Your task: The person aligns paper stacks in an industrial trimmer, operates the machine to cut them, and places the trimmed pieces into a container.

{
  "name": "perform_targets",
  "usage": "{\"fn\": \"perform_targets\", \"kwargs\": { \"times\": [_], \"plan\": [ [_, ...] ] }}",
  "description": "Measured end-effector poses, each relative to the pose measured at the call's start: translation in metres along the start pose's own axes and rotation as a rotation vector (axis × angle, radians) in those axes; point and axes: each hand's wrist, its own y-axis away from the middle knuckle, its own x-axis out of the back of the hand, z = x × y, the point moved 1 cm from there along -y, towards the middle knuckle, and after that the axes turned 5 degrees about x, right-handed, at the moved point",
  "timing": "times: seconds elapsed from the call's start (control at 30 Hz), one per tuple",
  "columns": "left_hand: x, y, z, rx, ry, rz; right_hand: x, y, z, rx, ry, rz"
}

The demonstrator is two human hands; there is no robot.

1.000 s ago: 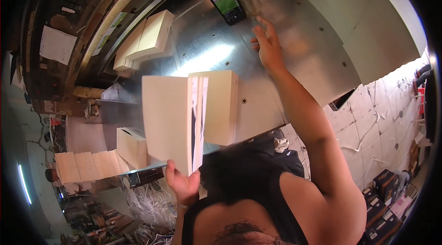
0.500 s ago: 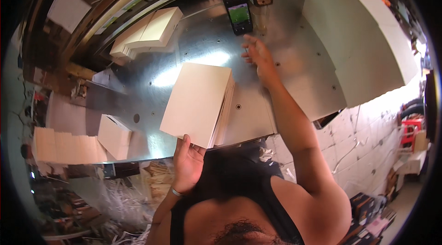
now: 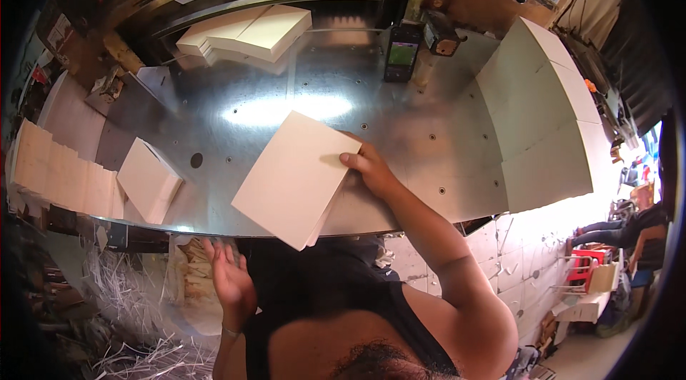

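A stack of cream paper [image 3: 293, 176] lies tilted over the middle of the metal table, its near corner reaching past the front edge. My right hand [image 3: 366, 166] grips its right side, thumb on top and the other fingers hidden underneath. Just below the table's front edge, my left hand [image 3: 230, 276] is open with its fingers apart, holding nothing. Nearest to it on the table is a small cream paper block [image 3: 148, 178], standing at an angle at the left.
A long row of paper blocks [image 3: 64, 169] lines the left edge. More cut stacks [image 3: 246, 33] lie at the back. A phone [image 3: 402, 55] stands upright near a metal block. Tall pale stacks [image 3: 547, 123] rise on the right. Paper strips [image 3: 136, 294] litter the floor; another person [image 3: 629, 230] is far right.
My right hand has come back from near the phone and taken hold of the paper stack's right side. My left hand has let go and moved left. The view has shifted.
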Motion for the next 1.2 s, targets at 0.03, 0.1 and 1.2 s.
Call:
{"fn": "perform_targets", "kwargs": {
  "times": [0.03, 0.1, 1.2],
  "plan": [
    [0.004, -0.001, 0.0, 0.002, 0.002, 0.0, -0.008, 0.0, 0.0, 0.009, -0.027, -0.021],
    [0.014, 0.0, -0.001, 0.324, 0.123, -0.029, -0.025, 0.003, 0.006, 0.013, -0.052, -0.043],
    [0.035, -0.053, 0.064, -0.282, -0.25, -0.59, -0.099, 0.002, -0.051, 0.116, -0.012, -0.354]
  ]
}}
